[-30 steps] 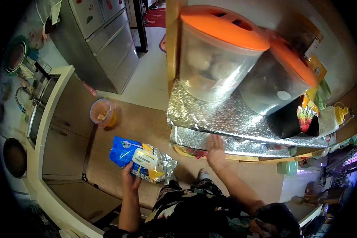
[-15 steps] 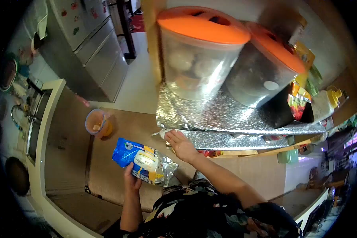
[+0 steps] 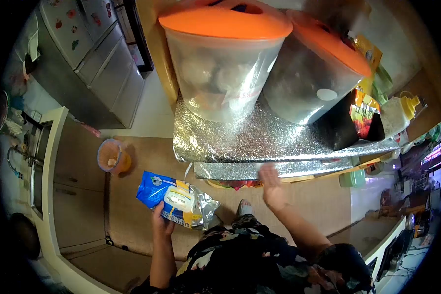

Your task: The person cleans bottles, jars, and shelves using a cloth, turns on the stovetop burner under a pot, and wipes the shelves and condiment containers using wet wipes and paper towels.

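My left hand [image 3: 162, 220] grips a blue, white and silver wipes packet [image 3: 177, 200] by its lower edge, over the brown floor. The packet's white lid faces up. My right hand [image 3: 273, 186] is at the front edge of the lower foil-lined shelf [image 3: 279, 170]. It is blurred, with its fingers pointing away from me, and whether anything lies under them is hidden. Above it, the upper foil-covered shelf [image 3: 220, 142] carries two clear containers with orange lids, one at the left [image 3: 220, 73] and one tilted at the right [image 3: 311, 73].
A plastic bin [image 3: 113, 157] stands on the floor at the left. Behind it is a grey refrigerator [image 3: 83, 63]. A counter edge [image 3: 54, 196] runs down the left side. A yellow-capped bottle [image 3: 397, 115] and food packets [image 3: 365, 115] sit at the shelf's right end.
My right hand has moved right along the shelf edge, and the white cloth near it no longer shows there. The view has shifted, with the containers larger. My left hand still holds the packet.
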The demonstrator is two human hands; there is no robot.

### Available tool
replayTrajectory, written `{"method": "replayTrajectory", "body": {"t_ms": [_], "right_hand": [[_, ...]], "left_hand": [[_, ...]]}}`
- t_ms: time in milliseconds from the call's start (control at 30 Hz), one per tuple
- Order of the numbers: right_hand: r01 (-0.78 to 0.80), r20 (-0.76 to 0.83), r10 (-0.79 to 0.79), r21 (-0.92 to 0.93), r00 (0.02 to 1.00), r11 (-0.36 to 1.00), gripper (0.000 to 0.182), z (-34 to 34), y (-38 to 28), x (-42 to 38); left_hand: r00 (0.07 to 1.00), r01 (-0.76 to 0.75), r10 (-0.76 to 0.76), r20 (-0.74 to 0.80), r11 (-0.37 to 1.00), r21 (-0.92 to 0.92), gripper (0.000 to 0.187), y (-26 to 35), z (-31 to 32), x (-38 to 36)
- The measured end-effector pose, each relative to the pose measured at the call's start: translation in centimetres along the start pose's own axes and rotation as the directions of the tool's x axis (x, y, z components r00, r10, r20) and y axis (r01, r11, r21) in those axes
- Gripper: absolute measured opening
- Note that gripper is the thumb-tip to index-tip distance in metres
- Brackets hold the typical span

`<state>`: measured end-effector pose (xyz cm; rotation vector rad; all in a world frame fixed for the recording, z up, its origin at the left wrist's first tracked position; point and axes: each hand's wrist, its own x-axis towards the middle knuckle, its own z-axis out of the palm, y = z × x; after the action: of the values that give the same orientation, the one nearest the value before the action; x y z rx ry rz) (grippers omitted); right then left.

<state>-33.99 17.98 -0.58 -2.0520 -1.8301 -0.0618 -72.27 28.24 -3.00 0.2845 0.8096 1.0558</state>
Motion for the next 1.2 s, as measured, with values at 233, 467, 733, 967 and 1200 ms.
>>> {"method": "replayTrajectory", "body": {"t_ms": [233,467,733,967,1200], "right_hand": [[0.431,0.119,-0.468,0.242,0.876,0.869,0.052,7.2,-9.4,7.2],[0.533,0.117,-0.569,0.242,0.814,0.811,0.048,6.0,-7.7,7.2],[0.208,0.044,-0.213,0.104,0.976,0.973,0.055,-0.7,4.4,0.1],[0.078,0.002,-0.078,-0.045,0.997,0.996,0.058,-3.7,8.7,-3.5],[-0.074,-0.021,0.074,0.003,0.997,0.997,0.050,-4.5,8.6,-4.7]], "left_hand": [[0.999,-0.042,0.042,-0.001,0.999,0.010,0.051,0.4,1.2,-1.2],[0.995,-0.013,0.009,0.098,0.999,0.032,0.049,0.3,1.0,-0.8],[0.979,0.049,-0.063,0.194,0.996,0.076,0.050,-2.6,5.5,-0.1],[0.929,0.228,-0.200,0.311,0.972,-0.055,0.049,-9.0,12.0,0.0],[0.942,0.305,-0.264,0.205,0.930,-0.205,0.050,-13.3,16.4,0.1]]}}
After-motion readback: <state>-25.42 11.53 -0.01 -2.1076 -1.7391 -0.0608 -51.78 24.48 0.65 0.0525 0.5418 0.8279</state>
